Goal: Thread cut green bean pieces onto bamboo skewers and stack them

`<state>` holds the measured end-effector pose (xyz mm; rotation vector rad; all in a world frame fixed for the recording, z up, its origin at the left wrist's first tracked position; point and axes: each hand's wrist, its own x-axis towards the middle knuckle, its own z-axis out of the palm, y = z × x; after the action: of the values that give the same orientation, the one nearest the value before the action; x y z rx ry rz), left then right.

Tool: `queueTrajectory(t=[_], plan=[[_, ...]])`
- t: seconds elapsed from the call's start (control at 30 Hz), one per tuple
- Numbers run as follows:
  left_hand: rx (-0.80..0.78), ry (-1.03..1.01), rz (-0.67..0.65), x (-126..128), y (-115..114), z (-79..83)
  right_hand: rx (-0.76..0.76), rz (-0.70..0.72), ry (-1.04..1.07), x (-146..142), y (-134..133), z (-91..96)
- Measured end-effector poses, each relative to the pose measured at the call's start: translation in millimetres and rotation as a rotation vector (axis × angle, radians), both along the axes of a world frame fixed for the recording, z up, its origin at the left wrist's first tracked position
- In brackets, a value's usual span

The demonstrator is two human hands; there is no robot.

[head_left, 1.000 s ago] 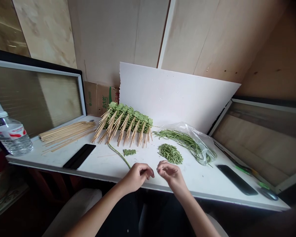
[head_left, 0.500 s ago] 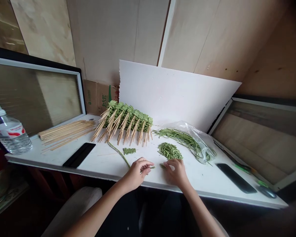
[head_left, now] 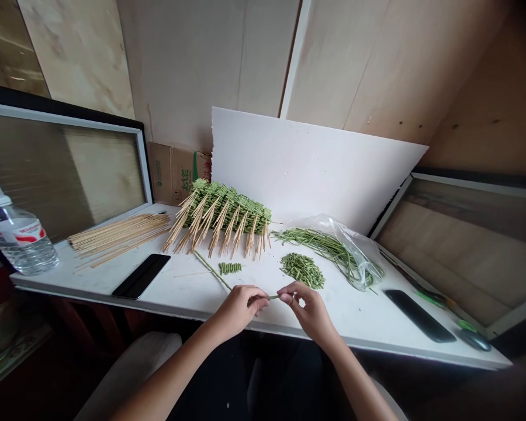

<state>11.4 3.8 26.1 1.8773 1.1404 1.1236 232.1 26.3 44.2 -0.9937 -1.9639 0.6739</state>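
Observation:
A long green bean [head_left: 214, 271] runs from the table into my left hand [head_left: 242, 304], whose fingers are closed round it. Its tip sticks out towards my right hand [head_left: 298, 299], and there the thumb and fingers pinch the end. Just beyond my right hand lies a heap of short cut bean pieces [head_left: 301, 269]. A single skewer of bean pieces [head_left: 230, 268] rests on the table past my left hand. Behind it, many finished bean skewers [head_left: 232, 204] are stacked with their bare sticks pointing towards me.
Loose bamboo sticks [head_left: 120, 234] and a black phone [head_left: 142, 276] lie on the left, near a water bottle [head_left: 20, 237]. More long beans [head_left: 319, 242] spill from a clear plastic bag [head_left: 362, 248]. A dark flat object [head_left: 419, 316] and a mouse [head_left: 474, 338] lie right on the white table [head_left: 355, 327].
My right hand has moved left and away from the heap of pieces, and now grips the tip of the bean. My left hand has shifted slightly, still on the bean.

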Motion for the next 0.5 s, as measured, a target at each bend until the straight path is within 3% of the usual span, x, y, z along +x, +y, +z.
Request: queueTrajectory(t=[0.17,0.37,0.5], plan=[[0.140,0.080,0.022,0.5,-4.1,4.6,0.070,0.090,-0.090,-5.2,-7.3,4.4],[0.194,0.150,-0.031,0.7,-8.9,11.3,0.060,0.085,-0.008,-11.3,-14.0,4.6],[0.234,0.266,-0.026,0.7,-9.8,10.8,0.151,0.115,-0.045,-11.7,-15.2,5.3]])
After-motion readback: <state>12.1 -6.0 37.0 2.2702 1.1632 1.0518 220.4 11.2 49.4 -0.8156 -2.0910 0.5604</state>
